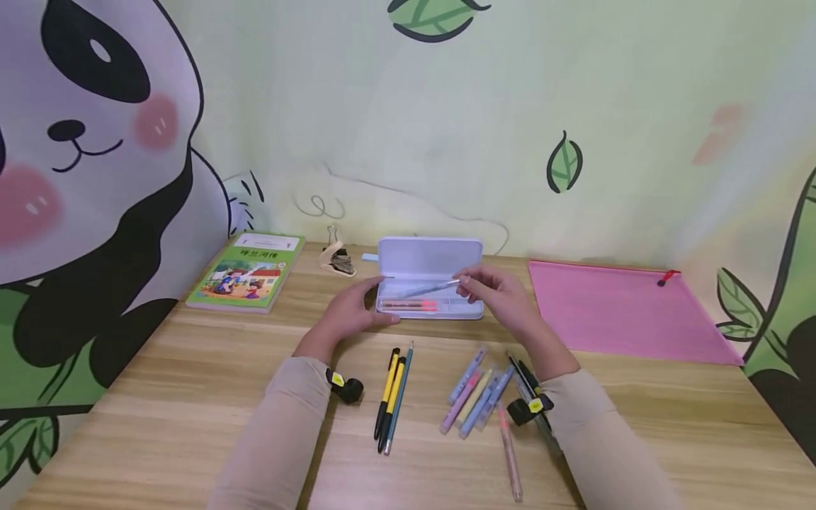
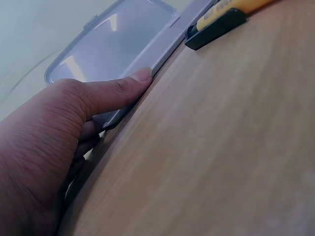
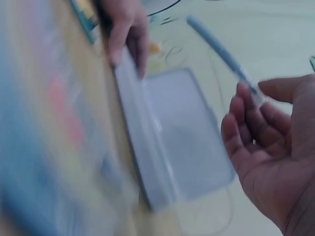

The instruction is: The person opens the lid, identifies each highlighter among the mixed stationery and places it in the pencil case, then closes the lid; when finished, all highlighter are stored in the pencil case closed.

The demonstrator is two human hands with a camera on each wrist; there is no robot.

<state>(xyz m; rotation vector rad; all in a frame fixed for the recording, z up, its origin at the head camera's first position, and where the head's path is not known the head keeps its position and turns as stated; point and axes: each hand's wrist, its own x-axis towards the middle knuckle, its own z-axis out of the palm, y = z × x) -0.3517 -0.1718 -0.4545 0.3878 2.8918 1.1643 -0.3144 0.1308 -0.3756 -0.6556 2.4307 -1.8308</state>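
A white pencil case (image 1: 430, 256) stands on the table with its lid raised. At its left end my left hand (image 1: 347, 310) grips it, the thumb (image 2: 120, 93) along the front edge and the fingers behind, partly hidden. Above the case's tray, my right hand (image 1: 500, 294) pinches a slim blue pen (image 3: 216, 45) near one end between thumb and fingers. In the head view the pen slants over the tray. Pens with pink parts (image 1: 408, 305) lie in the tray's front compartment.
Two yellow-and-black pens (image 1: 390, 397) and a teal pencil (image 1: 400, 400) lie in front. Several pastel highlighters (image 1: 478, 397), a pink pen (image 1: 510, 453) and dark pens (image 1: 532, 386) are near my right forearm. A book (image 1: 248, 273), a clipped bundle (image 1: 338, 259) and a pink pouch (image 1: 631, 312) sit farther back.
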